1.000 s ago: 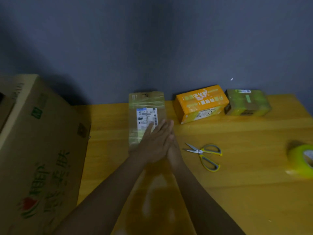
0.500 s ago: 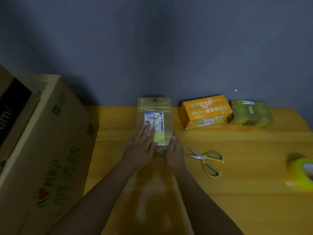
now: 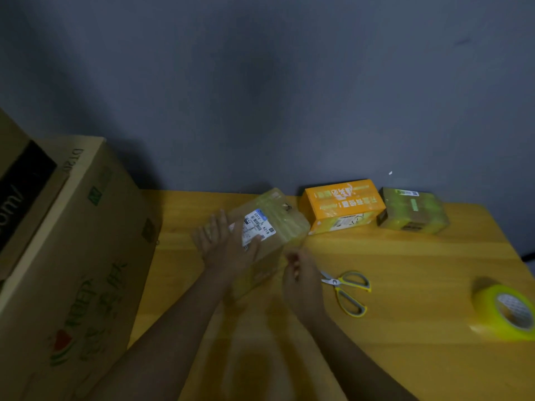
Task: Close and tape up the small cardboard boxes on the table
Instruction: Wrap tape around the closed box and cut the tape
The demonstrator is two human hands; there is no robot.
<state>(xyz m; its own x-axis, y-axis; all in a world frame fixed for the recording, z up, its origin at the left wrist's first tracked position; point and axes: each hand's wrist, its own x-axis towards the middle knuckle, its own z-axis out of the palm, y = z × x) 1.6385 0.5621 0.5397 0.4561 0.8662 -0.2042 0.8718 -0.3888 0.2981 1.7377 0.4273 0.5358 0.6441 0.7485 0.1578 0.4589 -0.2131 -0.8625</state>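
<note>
The taped parcel (image 3: 269,227) lies skewed on the bench (image 3: 405,270); left hand (image 3: 224,247) fingers rest flat, released, atop it; right hand (image 3: 301,279) fingers curl beside its near corner, grasp unclear.

Single head-worn view only; nothing shared with another view. Looks forward and down from above the near edge of the yellow wooden table (image 3: 405,270), facing the grey-blue wall (image 3: 260,82). Close range, forearms entering from below. Wide-angle, dim, possibly slightly tilted.
</note>
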